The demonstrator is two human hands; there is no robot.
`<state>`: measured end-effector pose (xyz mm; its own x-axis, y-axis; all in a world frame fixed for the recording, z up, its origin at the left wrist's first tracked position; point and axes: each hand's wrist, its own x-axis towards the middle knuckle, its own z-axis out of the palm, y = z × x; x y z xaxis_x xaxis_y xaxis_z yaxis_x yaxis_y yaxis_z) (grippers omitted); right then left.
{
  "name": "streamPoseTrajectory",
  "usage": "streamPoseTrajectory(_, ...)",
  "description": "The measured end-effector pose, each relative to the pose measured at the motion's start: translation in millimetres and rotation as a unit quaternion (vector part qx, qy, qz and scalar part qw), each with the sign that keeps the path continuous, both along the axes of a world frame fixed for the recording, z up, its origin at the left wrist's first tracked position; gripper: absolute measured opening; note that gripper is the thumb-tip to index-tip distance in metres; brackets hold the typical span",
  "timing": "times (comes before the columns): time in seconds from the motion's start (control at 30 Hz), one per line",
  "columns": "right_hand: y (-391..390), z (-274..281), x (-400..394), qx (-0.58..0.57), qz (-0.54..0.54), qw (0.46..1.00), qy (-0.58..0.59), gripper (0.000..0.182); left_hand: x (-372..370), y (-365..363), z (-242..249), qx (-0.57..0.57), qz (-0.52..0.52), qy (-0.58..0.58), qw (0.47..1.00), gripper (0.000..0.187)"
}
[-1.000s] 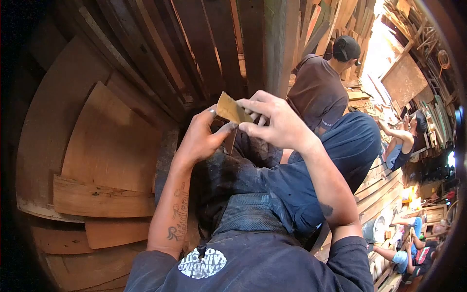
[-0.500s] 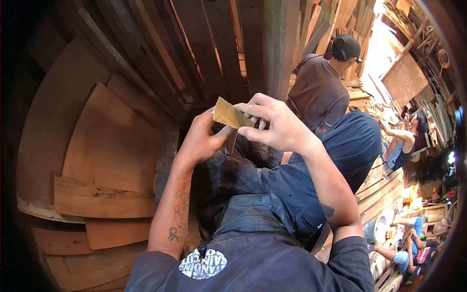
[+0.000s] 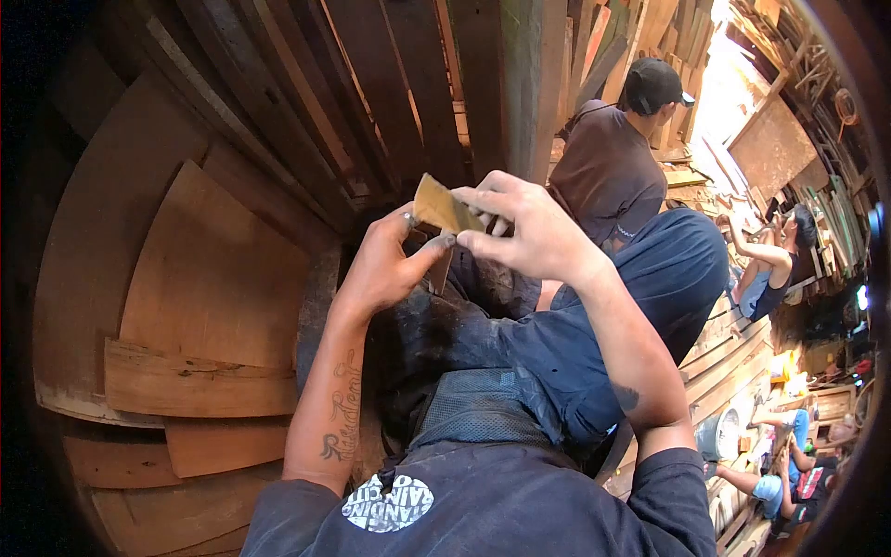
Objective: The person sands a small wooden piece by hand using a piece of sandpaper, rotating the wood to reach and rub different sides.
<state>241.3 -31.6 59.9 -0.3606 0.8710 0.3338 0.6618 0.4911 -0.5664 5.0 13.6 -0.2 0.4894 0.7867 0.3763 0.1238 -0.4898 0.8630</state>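
Note:
A small, stiff tan sheet point(image 3: 438, 204), much like sandpaper, is held above my lap, its near end bent slightly. My right hand point(image 3: 534, 227) pinches its right side between thumb and fingers. At its lower left edge is my left hand point(image 3: 376, 265), fingers curled and the darkened thumb and fingertip against the sheet. A narrow brown strip point(image 3: 440, 275) shows just below the left thumb; whether that hand also grips it is hidden.
Curved wooden boards point(image 3: 204, 278) are stacked at the left. Upright planks point(image 3: 399, 84) form a wall ahead. A person in a dark cap point(image 3: 654, 88) sits close at the front right. More people point(image 3: 775, 255) sit farther right, near a bucket point(image 3: 715, 434).
The tan sheet has tilted more upright and its end now curves. My left thumb shows more clearly below it. Both hands stay in nearly the same place.

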Motion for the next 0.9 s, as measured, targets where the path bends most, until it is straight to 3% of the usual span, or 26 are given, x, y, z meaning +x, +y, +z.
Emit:
streamPoseTrajectory(0.07, -7, 7, -6, -0.047, 0.015, 0.999, 0.011, 0.053, 0, -1, -2, -0.001, 0.000, -0.007, 1.000, 0.032)
streamPoseTrajectory(0.2, 4, 1, 2, 0.041, -0.030, 0.997, -0.049, 0.051, -1, -3, 6, -0.027, -0.009, 0.017, 0.999, 0.032)
streamPoseTrajectory(0.33, -12, 13, -11, -0.032, 0.003, 0.999, -0.034, 0.050, -1, -3, -5, -0.060, 0.002, 0.000, 0.998, 0.033)
streamPoseTrajectory(0.47, 1, -3, 4, 0.032, -0.041, 0.997, -0.056, 0.051, -1, -4, 1, -0.030, -0.010, 0.028, 0.999, 0.032)
streamPoseTrajectory(0.63, -11, 8, -7, -0.017, 0.018, 0.999, -0.041, 0.051, 0, -5, -11, -0.060, -0.025, 0.048, 0.997, 0.029)
streamPoseTrajectory(0.73, -3, 1, 3, 0.027, -0.024, 0.997, -0.063, 0.053, -1, -3, 6, -0.109, -0.018, 0.127, 0.986, 0.030)
streamPoseTrajectory(0.9, -15, 7, -8, -0.006, 0.019, 0.997, -0.080, 0.053, 1, -3, -12, -0.065, -0.039, 0.064, 0.995, 0.029)
